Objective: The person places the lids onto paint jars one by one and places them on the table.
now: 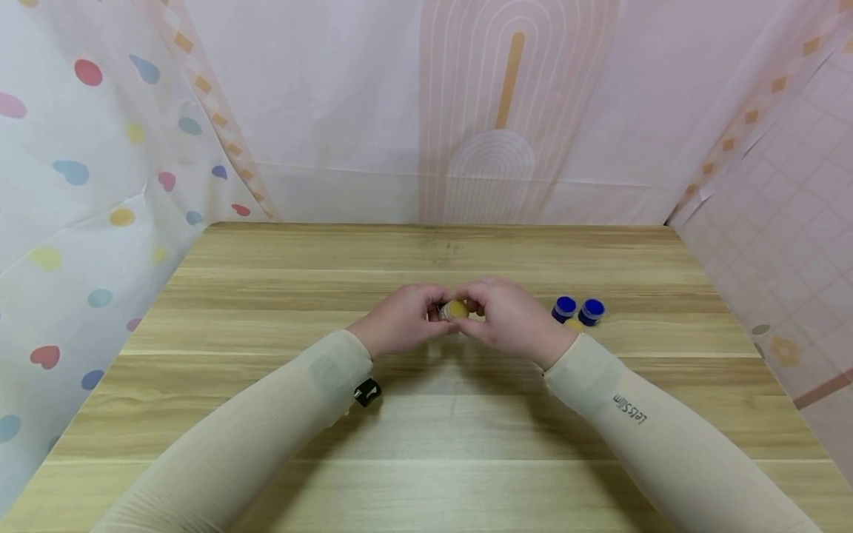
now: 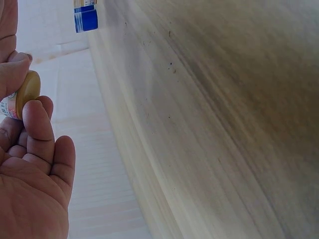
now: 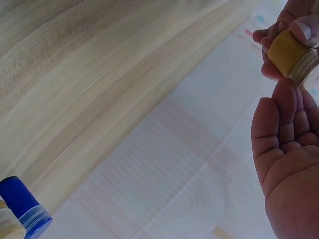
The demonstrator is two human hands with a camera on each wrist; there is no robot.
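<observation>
Near the middle of the table, a small yellow-ended jar [image 1: 457, 309] is held up between both hands. My left hand [image 1: 405, 318] grips it from the left, fingers and thumb around its side. From the right, my right hand [image 1: 509, 314] pinches the same jar at its yellow end. A printed label shows on the side of the jar [image 2: 9, 107] in the left wrist view. The right wrist view shows a clear ringed band beside the yellow part of the jar [image 3: 286, 52]. Fingers cover much of the rest.
Two blue-topped jars [image 1: 591, 312] stand on the wooden table [image 1: 426, 429], right of the right hand. A yellow jar [image 1: 574, 324] in front of them is partly hidden by the right wrist. Patterned curtains [image 1: 333, 111] enclose the table's back and sides.
</observation>
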